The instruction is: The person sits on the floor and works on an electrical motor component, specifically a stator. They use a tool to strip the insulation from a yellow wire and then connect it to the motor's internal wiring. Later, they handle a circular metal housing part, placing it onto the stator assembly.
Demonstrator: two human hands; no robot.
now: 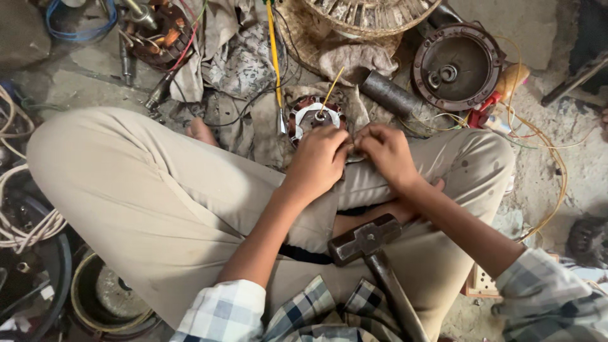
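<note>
Two crossed legs in beige trousers (158, 190) fill the centre of the view and serve as a work surface, since the person sits on the concrete floor (525, 25) with parts spread at arm's reach. At 12 o'clock a woven basket (354, 19) rests on rags; at 1 o'clock lies a round motor end cover (457, 66), open face up, with a dark metal tube (389, 94) just beside it. A hammer (370, 244) lies across the lap at 6 o'clock, head up, kept close to the hands. A motor stator (315, 117), ringed with copper windings, sits on a cloth just beyond the knees at 12 o'clock, a yellow wire (332, 85) rising from its centre. Both hands meet at its near edge: the left hand (320, 161) is clenched over a small part, while the right hand (387, 152) pinches something thin against it; what they grip is hidden by the fingers.
</note>
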